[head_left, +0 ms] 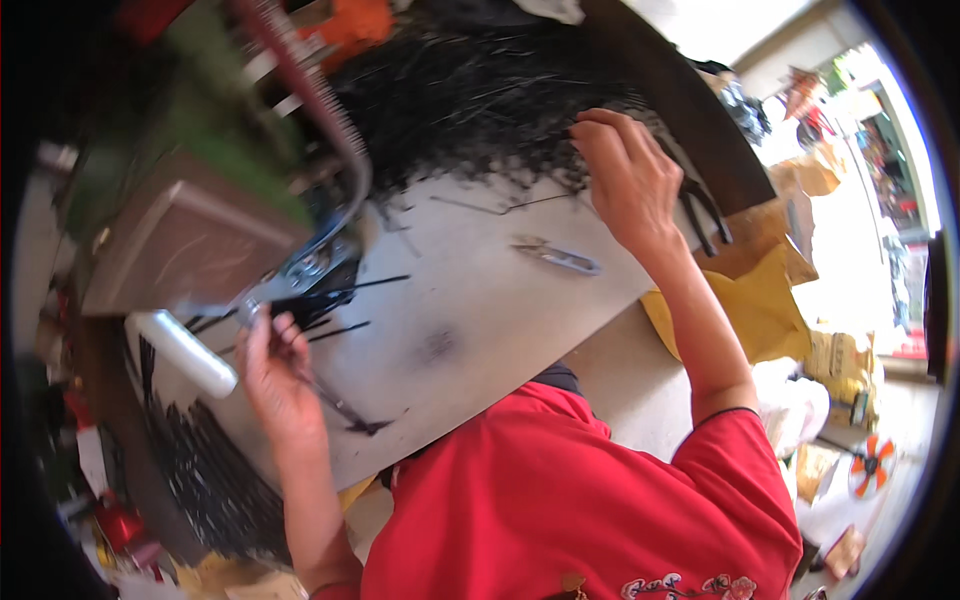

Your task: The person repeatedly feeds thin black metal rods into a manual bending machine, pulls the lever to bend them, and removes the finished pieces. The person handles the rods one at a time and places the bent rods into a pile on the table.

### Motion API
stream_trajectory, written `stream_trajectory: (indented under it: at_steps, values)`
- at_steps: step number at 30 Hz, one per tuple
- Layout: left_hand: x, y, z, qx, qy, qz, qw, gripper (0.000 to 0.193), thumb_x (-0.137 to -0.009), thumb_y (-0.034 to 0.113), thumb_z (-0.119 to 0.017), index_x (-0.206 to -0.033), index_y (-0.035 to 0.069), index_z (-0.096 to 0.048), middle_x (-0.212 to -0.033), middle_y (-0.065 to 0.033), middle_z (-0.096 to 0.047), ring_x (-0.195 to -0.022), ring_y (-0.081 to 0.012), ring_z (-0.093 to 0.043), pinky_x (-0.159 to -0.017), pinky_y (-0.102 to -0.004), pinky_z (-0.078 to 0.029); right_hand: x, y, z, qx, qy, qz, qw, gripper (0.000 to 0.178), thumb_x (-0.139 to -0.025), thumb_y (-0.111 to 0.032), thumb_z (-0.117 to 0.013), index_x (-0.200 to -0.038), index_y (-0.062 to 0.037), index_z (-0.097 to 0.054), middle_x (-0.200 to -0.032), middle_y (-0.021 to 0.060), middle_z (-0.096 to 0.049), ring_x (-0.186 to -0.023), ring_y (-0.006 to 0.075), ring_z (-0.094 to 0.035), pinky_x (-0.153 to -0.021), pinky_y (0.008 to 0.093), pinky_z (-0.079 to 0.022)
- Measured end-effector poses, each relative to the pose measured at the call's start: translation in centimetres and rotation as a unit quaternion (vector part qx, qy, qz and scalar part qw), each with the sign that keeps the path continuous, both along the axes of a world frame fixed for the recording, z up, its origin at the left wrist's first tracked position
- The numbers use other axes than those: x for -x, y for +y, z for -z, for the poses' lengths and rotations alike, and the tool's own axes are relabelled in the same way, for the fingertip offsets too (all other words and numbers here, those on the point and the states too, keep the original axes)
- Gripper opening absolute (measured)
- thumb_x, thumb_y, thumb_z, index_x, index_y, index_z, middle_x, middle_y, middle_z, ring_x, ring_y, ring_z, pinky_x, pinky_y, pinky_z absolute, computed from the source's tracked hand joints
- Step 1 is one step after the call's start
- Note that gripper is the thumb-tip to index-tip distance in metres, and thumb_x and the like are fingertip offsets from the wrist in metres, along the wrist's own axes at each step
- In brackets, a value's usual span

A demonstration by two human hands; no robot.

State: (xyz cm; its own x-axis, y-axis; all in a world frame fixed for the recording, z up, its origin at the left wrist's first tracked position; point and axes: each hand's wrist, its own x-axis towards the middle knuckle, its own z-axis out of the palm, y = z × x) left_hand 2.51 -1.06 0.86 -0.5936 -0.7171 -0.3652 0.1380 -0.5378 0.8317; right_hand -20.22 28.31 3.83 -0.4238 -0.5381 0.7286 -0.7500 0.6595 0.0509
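My left hand (280, 385) is raised beside the lower part of a green machine (215, 150), just below its brown box-shaped cover (205, 240). Its thumb and fingers close together at a small metal part, and what lies between them is too small to make out. A thin dark strip (345, 408) runs down from near these fingers to the grey tabletop (475, 320). Over the right edge of a large heap of thin black strips (460, 110), my right hand (635, 185) hovers with loosely bent fingers; nothing shows in it. Its thumb is hidden.
Thread snips (558, 255) lie mid-table; black-handled pliers (705, 215) lie right of my right hand. A white tube (188, 355) juts out below the machine. Bundled black strips (215, 485) fill the left side. A yellow bag (750, 310) and an orange-bladed fan (873, 465) are at the right.
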Motion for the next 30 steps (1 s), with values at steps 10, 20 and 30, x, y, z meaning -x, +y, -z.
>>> stream_trajectory:
  at_steps: [10,20,30]
  values:
    - [3.0,2.1,-0.2,0.086,-0.013,0.051,0.995,0.022,-0.087,0.007,-0.064,-0.106,-0.002,-0.058,-0.082,-0.0051,-0.062,-0.068,-0.0090,-0.060,-0.061,-0.0218,-0.052,-11.8,-15.5,1.0,0.125,-0.652,-0.239,0.709,0.014,-0.092,-0.014,-0.054,-0.092,-0.0001,-0.055,-0.065,0.0069,-0.058,-0.048,0.0174,-0.054,-0.047,0.0293,-0.043]
    - [3.2,1.6,-0.5,0.118,-0.022,0.079,0.990,0.021,-0.085,0.013,-0.067,-0.102,0.002,-0.064,-0.075,-0.0001,-0.062,-0.061,-0.0059,-0.054,-0.053,-0.0186,-0.035,-11.5,-17.4,2.0,0.235,-0.709,-0.202,0.633,0.019,-0.094,-0.014,-0.053,-0.093,0.0043,-0.055,-0.064,0.0060,-0.056,-0.048,0.0097,-0.049,-0.045,0.0271,-0.040]
    - [3.4,1.1,-0.3,0.111,-0.014,0.100,0.989,0.017,-0.085,0.010,-0.067,-0.099,0.001,-0.061,-0.074,-0.0015,-0.061,-0.062,-0.0076,-0.058,-0.056,-0.0200,-0.047,-11.6,-17.5,2.2,0.272,-0.719,-0.205,0.606,0.018,-0.095,-0.012,-0.051,-0.092,0.0055,-0.055,-0.066,0.0059,-0.056,-0.049,0.0085,-0.048,-0.045,0.0259,-0.039]
